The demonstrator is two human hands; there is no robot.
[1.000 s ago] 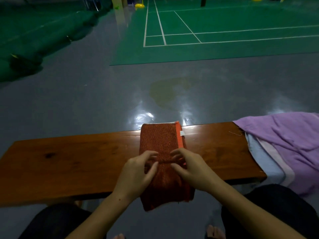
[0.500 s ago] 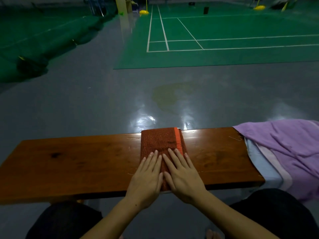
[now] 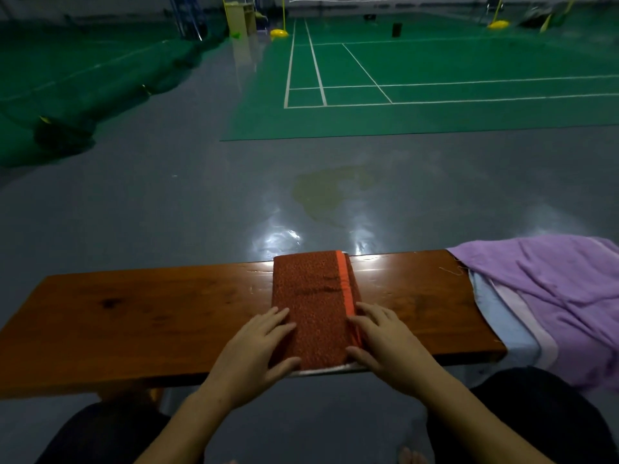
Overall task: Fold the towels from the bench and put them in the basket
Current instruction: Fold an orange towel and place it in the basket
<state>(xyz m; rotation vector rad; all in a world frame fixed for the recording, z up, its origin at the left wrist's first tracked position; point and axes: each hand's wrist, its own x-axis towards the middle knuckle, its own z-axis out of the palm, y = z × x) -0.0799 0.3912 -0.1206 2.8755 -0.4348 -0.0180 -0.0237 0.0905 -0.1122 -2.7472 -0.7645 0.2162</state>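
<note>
Flanking the folded orange towel [image 3: 313, 306] at the bench's [image 3: 134, 316] near edge, both spread hands, left [image 3: 258, 349] and right [image 3: 388, 343], are laid flat; sides should be squared evenly.

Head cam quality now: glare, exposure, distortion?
Head view: dim overall, legs near black; bright light glare on the grey floor beyond the bench; wide-angle bowing bends the bench edge; orange towel and both hands stay sharp.

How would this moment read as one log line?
folded orange towel on bench | left hand, right hand at its sides | purple towel unfolded
</note>
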